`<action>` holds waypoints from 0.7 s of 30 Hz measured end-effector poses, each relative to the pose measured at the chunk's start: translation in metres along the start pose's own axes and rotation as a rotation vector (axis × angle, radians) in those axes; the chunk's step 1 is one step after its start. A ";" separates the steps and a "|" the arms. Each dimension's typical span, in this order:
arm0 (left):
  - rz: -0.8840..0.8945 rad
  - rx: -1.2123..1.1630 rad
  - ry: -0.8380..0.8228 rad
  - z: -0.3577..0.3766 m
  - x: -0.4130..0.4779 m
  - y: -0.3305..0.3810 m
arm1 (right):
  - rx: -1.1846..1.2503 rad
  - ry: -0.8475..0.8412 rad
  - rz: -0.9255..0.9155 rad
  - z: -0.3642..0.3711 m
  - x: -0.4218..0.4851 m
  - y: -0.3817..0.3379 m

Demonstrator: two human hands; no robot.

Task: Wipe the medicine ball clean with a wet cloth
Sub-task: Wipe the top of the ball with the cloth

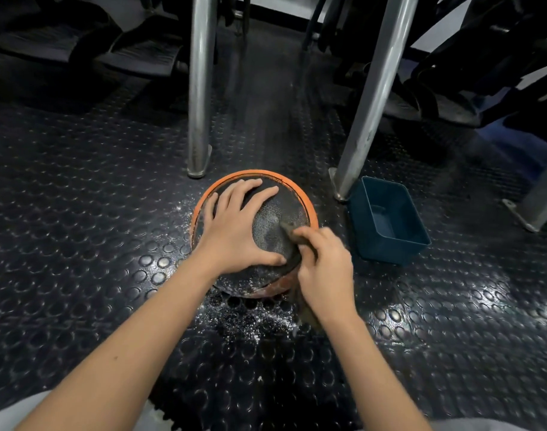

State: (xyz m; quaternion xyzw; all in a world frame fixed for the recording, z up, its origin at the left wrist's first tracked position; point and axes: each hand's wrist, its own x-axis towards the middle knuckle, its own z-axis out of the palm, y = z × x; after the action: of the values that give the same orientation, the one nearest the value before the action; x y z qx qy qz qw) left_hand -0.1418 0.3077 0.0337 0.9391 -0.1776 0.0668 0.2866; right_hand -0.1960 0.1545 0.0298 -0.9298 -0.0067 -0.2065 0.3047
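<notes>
Two hands on the medicine ball, one steadying and one wiping.

The round black textured medicine ball with an orange rim (275,222) sat on the studded black rubber floor (79,197). The left hand (238,225) lay flat over its top, reaching in from 7 o'clock with fingers spread and straight. At the ball's 4 o'clock edge, the right hand (325,269) was curled round a dark crumpled cloth (289,229) pressed to the ball's surface, just beside the left thumb. A rectangular blue plastic tub (387,219) stood near the ball at 3 o'clock, and white specks (250,321) dusted the floor at 6 o'clock.
</notes>
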 end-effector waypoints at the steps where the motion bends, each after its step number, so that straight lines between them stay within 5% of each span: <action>1: -0.005 -0.017 0.016 0.000 0.000 -0.001 | 0.012 -0.026 -0.001 -0.001 -0.007 -0.001; 6: 0.009 -0.013 0.002 -0.001 -0.001 -0.001 | 0.072 0.117 -0.018 -0.029 0.038 -0.012; 13: -0.001 -0.008 0.025 0.000 -0.002 -0.002 | -0.057 0.044 -0.228 0.009 0.034 0.002; 16: 0.020 0.020 -0.022 -0.001 0.001 0.003 | -0.065 0.059 -0.105 0.004 0.004 0.032; 19: -0.016 -0.005 -0.036 -0.004 0.002 0.000 | -0.137 -0.095 0.101 -0.006 -0.022 0.053; 21: -0.028 -0.040 -0.009 -0.006 0.001 -0.004 | -0.069 0.023 0.099 -0.017 0.001 0.041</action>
State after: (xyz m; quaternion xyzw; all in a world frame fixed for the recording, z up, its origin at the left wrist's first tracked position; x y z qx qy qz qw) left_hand -0.1396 0.3136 0.0365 0.9358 -0.1670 0.0552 0.3056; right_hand -0.1960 0.1116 0.0197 -0.9364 0.0499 -0.2021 0.2825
